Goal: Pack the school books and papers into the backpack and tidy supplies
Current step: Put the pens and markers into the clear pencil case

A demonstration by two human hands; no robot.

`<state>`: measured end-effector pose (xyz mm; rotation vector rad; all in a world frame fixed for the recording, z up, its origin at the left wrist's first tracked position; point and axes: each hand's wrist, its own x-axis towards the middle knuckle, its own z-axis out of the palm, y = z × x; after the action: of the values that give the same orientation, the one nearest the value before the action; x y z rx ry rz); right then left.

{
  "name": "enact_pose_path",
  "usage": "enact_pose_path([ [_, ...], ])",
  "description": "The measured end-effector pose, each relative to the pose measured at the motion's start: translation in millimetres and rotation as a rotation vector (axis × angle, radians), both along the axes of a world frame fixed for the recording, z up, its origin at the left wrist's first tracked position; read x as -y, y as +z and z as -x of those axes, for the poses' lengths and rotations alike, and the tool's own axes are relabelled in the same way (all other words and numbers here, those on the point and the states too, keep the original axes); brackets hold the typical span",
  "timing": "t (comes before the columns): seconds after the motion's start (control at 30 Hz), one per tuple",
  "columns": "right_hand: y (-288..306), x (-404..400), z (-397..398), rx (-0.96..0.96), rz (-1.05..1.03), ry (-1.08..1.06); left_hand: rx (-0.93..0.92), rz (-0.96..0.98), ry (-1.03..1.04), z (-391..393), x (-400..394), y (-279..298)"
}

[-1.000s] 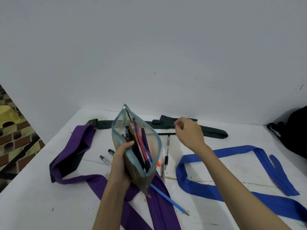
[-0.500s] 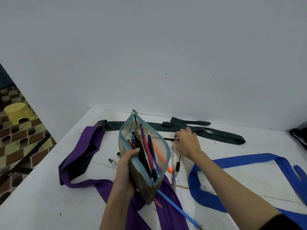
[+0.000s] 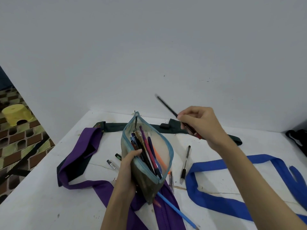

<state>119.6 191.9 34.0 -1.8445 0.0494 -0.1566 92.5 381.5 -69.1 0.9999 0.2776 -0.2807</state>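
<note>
Midway through tidying, the left hand (image 3: pixel 131 165) grips an open, blue-trimmed mesh pencil pouch (image 3: pixel 147 156) already full of pens, the right hand (image 3: pixel 199 125) pinches a thin black pen (image 3: pixel 167 106) above it, while a clear black-tipped pen (image 3: pixel 185 163) and blue pencil (image 3: pixel 176 211) lie below, unpacked

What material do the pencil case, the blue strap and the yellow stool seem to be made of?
Pencil case: likely soft translucent plastic or mesh, since the pens show through its side, with a light blue zipper edge.
Blue strap: probably matte woven fabric; it lies flat and folds.
Yellow stool: seems smooth moulded plastic, one even colour.
</note>
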Motion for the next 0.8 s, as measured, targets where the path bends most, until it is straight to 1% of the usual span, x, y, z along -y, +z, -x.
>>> enact_pose_path([
  [0.07,16.1,-1.6,15.5,-0.047,0.14,0.113,-0.006,0.001,0.022,0.1,0.8,0.8],
  [0.23,26.0,-14.6,23.6,-0.062,0.466,0.166,0.013,-0.016,0.026,2.5,2.8,3.5],
  [0.3,19.8,-26.6,20.4,-0.073,0.588,0.179,0.027,-0.025,0.011,3.1,3.4,4.1],
  [0.4,-0.7,-48.7,17.9,-0.012,0.823,0.166,0.046,-0.017,-0.021,3.9,5.9,5.0],
  [0.47,-11.6,-60.5,19.3,-0.019,0.934,0.235,0.045,-0.008,-0.034,5.0,7.7,5.5],
  [0.53,-13.1,-63.0,20.7,-0.04,0.944,0.29,0.033,-0.001,-0.041,6.1,8.4,7.4],
  [0.57,-10.4,-60.6,19.2,-0.036,0.904,0.284,0.027,-0.002,-0.04,5.9,8.6,7.4],
  [0.63,-2.8,-52.3,9.2,-0.013,0.701,0.197,0.006,-0.014,-0.027,5.4,6.7,7.0],
  [0.7,-3.0,-40.6,-14.5,0.01,0.474,0.034,-0.016,-0.009,-0.013,3.2,3.4,4.0],
  [0.73,-8.6,-34.7,-30.7,0.023,0.466,-0.042,-0.026,-0.008,-0.005,2.4,1.7,2.5],
  [0.8,-26.9,-25.1,-61.3,-0.005,0.631,-0.101,-0.035,0.002,0.002,1.6,-1.5,-1.4],
])
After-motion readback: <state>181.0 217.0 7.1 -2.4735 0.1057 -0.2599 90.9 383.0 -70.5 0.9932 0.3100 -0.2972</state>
